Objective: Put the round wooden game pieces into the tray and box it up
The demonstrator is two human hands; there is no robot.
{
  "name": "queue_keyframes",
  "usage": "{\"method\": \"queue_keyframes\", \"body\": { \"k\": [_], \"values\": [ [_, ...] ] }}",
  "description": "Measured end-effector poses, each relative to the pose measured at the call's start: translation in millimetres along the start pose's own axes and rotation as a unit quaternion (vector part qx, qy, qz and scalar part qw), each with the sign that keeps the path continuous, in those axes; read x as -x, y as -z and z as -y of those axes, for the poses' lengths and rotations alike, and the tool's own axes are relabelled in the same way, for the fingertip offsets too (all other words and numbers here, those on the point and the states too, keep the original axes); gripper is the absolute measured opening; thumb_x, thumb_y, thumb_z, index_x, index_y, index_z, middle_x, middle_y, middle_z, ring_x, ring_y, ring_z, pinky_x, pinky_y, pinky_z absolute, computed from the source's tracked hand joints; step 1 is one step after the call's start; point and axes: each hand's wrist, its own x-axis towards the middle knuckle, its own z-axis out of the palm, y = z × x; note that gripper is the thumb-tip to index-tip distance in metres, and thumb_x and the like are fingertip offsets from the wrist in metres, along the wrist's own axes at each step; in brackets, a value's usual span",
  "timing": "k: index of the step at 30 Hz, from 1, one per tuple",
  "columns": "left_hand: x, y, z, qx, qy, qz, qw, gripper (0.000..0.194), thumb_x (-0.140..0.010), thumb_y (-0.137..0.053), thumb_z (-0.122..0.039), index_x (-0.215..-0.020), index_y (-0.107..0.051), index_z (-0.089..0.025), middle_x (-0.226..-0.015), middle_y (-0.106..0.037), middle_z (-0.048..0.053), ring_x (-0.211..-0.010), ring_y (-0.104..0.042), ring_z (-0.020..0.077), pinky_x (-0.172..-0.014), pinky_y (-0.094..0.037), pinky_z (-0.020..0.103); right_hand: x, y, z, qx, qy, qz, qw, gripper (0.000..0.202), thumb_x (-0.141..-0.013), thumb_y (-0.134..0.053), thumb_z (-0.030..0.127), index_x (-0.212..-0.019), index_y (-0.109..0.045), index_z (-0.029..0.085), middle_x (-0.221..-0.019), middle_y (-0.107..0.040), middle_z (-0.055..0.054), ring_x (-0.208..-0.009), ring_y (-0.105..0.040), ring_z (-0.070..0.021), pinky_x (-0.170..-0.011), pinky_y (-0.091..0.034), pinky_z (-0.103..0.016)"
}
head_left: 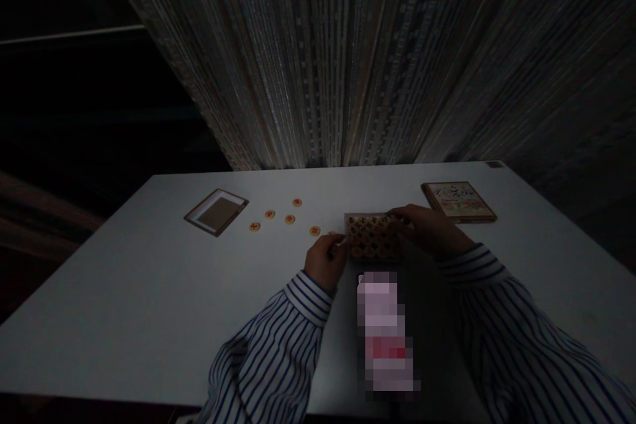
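A shallow box of xiangqi pieces [373, 253], filled with rows of round wooden discs, is between my hands near the middle of the white table. With fingers closed, my left hand [325, 262] pinches the box's left edge. The fingers of my right hand [430, 228] grip its upper right corner, covering some of the discs there. Several loose xiangqi pieces with red characters, one of them a round piece [289, 219], lie scattered to the left of the box. Another disc is partly hidden behind my left hand.
On the left of the white table [163, 305] lies an open, shallow brown-edged tray [216, 212]. A flat box with a printed cover [460, 201] is at the back right. A lit phone [385, 331], its screen blurred, stands closest to me. A string curtain [328, 66] hangs behind the table.
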Motion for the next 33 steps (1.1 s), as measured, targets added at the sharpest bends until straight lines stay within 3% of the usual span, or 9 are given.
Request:
{"method": "queue_keyframes", "body": {
  "k": [4, 15, 19, 33],
  "values": [
    [4, 0.4, 0, 0.011, -0.005, 0.007, 1.000, 0.018, -0.075, -0.057, -0.020, -0.089, -0.065, -0.014, -0.078, -0.066, 0.005, -0.062, -0.060, 0.0110, -0.060, -0.050, 0.023, 7, -10, -4, 0.008, 0.043, -0.034, 0.998, 0.028, -0.081, -0.050, 0.027, -0.104, -0.063, 0.018, -0.102, -0.063, -0.012, -0.092, -0.057, -0.0229, -0.075, -0.047, -0.036],
    [5, -0.7, 2, 0.012, -0.018, 0.038, 0.999, 0.020, -0.075, -0.056, -0.020, -0.093, -0.064, -0.014, -0.081, -0.066, 0.005, -0.063, -0.060, 0.0115, -0.059, -0.050, 0.023, -11, -15, 11, 0.097, 0.050, 0.038, 0.993, 0.028, -0.080, -0.053, 0.029, -0.106, -0.064, 0.029, -0.113, -0.060, -0.008, -0.096, -0.055, -0.0235, -0.071, -0.045, -0.036],
    [6, 0.3, 0, 0.008, -0.014, 0.040, 0.999, 0.020, -0.076, -0.056, -0.020, -0.094, -0.063, -0.015, -0.079, -0.065, 0.005, -0.062, -0.059, 0.0115, -0.059, -0.050, 0.024, -13, -13, 12, 0.103, 0.045, 0.068, 0.991, 0.027, -0.080, -0.054, 0.029, -0.104, -0.064, 0.029, -0.114, -0.060, -0.008, -0.096, -0.055, -0.0241, -0.070, -0.044, -0.035],
    [6, 0.3, 0, 0.008, -0.012, 0.043, 0.999, 0.022, -0.074, -0.057, -0.016, -0.095, -0.063, -0.015, -0.076, -0.064, 0.004, -0.061, -0.058, 0.0108, -0.060, -0.050, 0.024, -13, -9, 16, 0.089, 0.038, 0.077, 0.992, 0.024, -0.081, -0.052, 0.027, -0.102, -0.064, 0.026, -0.111, -0.062, -0.008, -0.096, -0.056, -0.0240, -0.070, -0.045, -0.035]
  ]
}}
